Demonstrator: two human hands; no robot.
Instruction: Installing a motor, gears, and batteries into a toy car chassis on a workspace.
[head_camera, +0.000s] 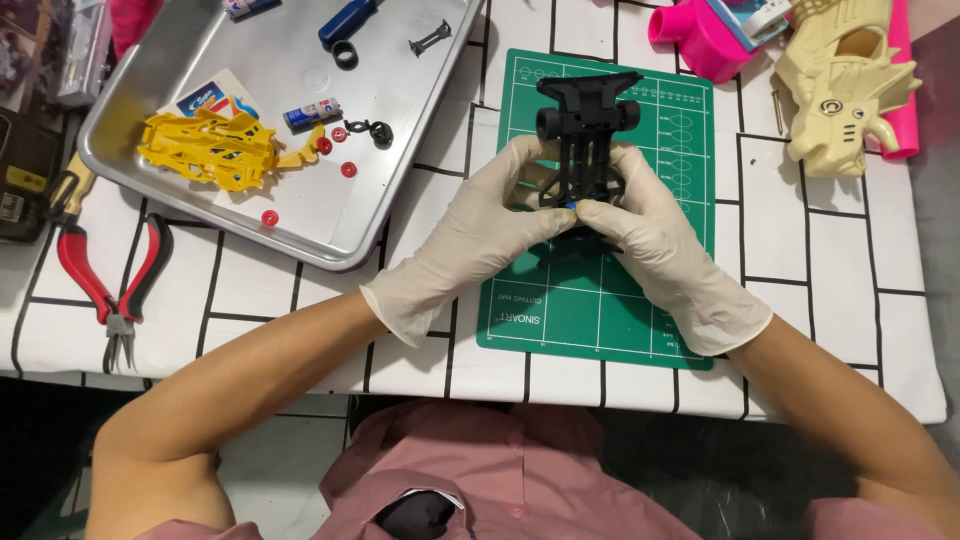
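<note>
Both gloved hands, left hand (480, 235) and right hand (655, 240), hide the black chassis's (585, 125) rear, apparently gripping it.

I see a black toy car chassis (585, 140), a slatted open frame with two black wheels at its far end, lying lengthwise above the green cutting mat (600, 290) near the surface's middle, its near half hidden in gloves.
</note>
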